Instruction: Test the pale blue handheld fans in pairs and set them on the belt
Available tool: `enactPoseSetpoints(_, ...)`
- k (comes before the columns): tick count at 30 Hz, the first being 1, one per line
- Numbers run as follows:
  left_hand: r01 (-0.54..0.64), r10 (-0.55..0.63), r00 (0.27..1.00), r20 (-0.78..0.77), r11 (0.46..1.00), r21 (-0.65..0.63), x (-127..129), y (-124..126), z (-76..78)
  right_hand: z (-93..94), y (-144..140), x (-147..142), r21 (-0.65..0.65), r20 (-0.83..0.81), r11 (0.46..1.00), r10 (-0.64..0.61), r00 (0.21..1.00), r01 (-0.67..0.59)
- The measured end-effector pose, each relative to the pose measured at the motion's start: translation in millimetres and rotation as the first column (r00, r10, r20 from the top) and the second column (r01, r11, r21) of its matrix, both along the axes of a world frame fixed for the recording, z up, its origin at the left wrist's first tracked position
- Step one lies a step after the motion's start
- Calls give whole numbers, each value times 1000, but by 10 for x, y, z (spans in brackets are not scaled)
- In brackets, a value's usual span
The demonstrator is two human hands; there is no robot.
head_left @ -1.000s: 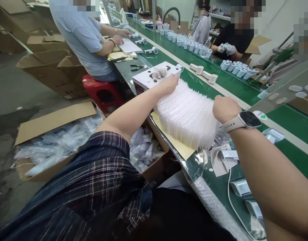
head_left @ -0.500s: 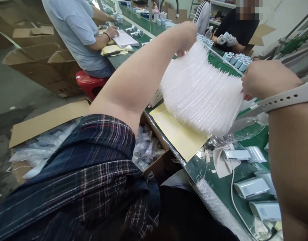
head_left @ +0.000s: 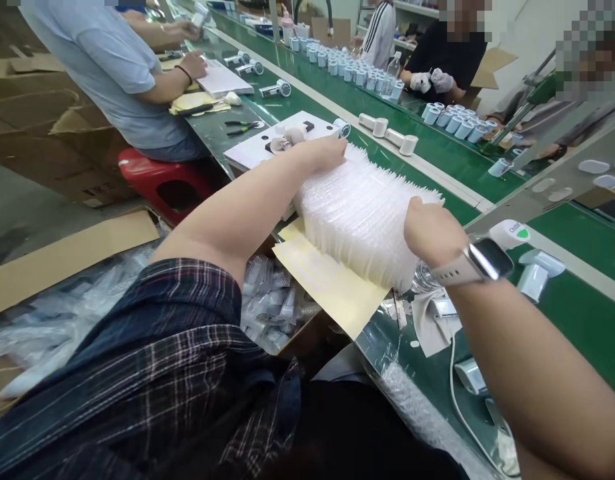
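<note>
A thick stack of white bubble-wrap bags (head_left: 357,220) stands on edge at the table's near side, its layers fanned. My left hand (head_left: 330,153) is closed on the far left end of the stack. At the right end, my right hand (head_left: 431,227) grips it with curled fingers; the fingertips are hidden behind the bags. Beneath the stack lies a yellow sticker sheet (head_left: 332,287), partly covered. Just beyond my left hand is a white box (head_left: 250,150) with small parts on top.
Below the table edge, an open carton (head_left: 270,300) holds wrapped parts. A clear bottle, a cloth (head_left: 432,327) and a white cable (head_left: 455,393) lie to the right. Across the green conveyor (head_left: 437,167) stand rows of pale blue parts (head_left: 347,70). A co-worker (head_left: 102,87) sits at left.
Both hands have brought the stack down and toward me, from tilted above the sheet to upright near it. The view has shifted, showing more of the conveyor.
</note>
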State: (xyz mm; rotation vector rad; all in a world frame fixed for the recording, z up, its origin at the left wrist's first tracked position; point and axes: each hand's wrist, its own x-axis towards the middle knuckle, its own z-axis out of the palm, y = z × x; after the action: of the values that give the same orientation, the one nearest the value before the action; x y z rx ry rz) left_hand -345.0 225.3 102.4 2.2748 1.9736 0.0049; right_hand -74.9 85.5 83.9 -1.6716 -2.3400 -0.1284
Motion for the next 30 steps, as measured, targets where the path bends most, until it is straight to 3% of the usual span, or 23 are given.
enactPoseSetpoints(3, 34, -29, 999, -43, 993, 110, 74, -206, 91, -14, -551, 181, 108, -6, 992, 73, 997, -72)
enactPoseSetpoints(6, 230, -236, 972, -13, 932, 281, 354, -426, 174, -206, -1083, 281, 259, -90, 958, 154, 984, -127)
enactPoseSetpoints(10, 589, -635, 769, 71, 748, 306, 977, -738, 170, -578, -1309, 293, 145, -236, 982, 153, 960, -121)
enactPoseSetpoints(12, 674, -708, 704, 60, 692, 259, 1270, -886, 108, -701, -1248, 304, 52, -341, 994, 104, 934, -92)
enactPoseSetpoints(15, 641, -642, 766, -29, 760, 111, 1520, -1028, 15, -769, -1164, 381, -34, -440, 997, 51, 896, -73)
enactPoseSetpoints(17, 588, -586, 808, -62, 808, 26, 1543, -1050, -5, -767, -1178, 464, -82, -497, 994, 22, 868, -73)
enactPoseSetpoints(19, 569, -569, 822, -30, 822, -10, 1488, -1028, 14, -756, -1234, 545, -160, -576, 985, -39, 817, -66)
enactPoseSetpoints(25, 534, -544, 826, 146, 839, 106, 1184, -914, 112, -768, -1314, 541, -261, -631, 958, -78, 772, -116)
enactPoseSetpoints(30, 461, -491, 781, 387, 870, 174, 851, -854, 137, -755, -1169, 336, -483, -776, 852, -309, 550, -203)
